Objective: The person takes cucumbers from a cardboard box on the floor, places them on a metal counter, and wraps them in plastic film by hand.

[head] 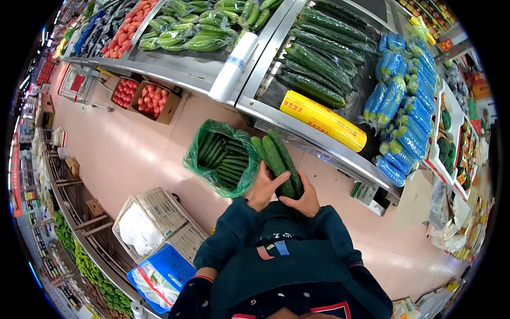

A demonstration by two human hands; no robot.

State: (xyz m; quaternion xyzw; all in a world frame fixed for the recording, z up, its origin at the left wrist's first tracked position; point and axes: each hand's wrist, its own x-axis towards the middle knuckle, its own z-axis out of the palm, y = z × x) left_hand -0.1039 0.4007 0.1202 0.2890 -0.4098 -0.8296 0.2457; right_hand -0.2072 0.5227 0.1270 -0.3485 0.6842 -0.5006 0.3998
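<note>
Several dark green cucumbers [277,157] are bunched together in front of my apron. My left hand [263,187] grips them from the left, its thumb laid across the front. From the right, my right hand [305,195] holds the lower ends of the same bunch. Just left of my hands stands an open green plastic bag [191,155], filled with more cucumbers [223,159] lying in rows. Past the bunch, a yellow roll of cling film [322,119] rests along the metal edge of the display counter [279,113].
Wrapped cucumbers [318,60] and blue-netted produce [414,115] fill the right counter. A white plastic bag roll [235,67] lies by bagged green vegetables [207,30]. Boxes of tomatoes [151,99] and a shopping cart [77,83] stand on the floor. Plastic crates [159,211] are at lower left.
</note>
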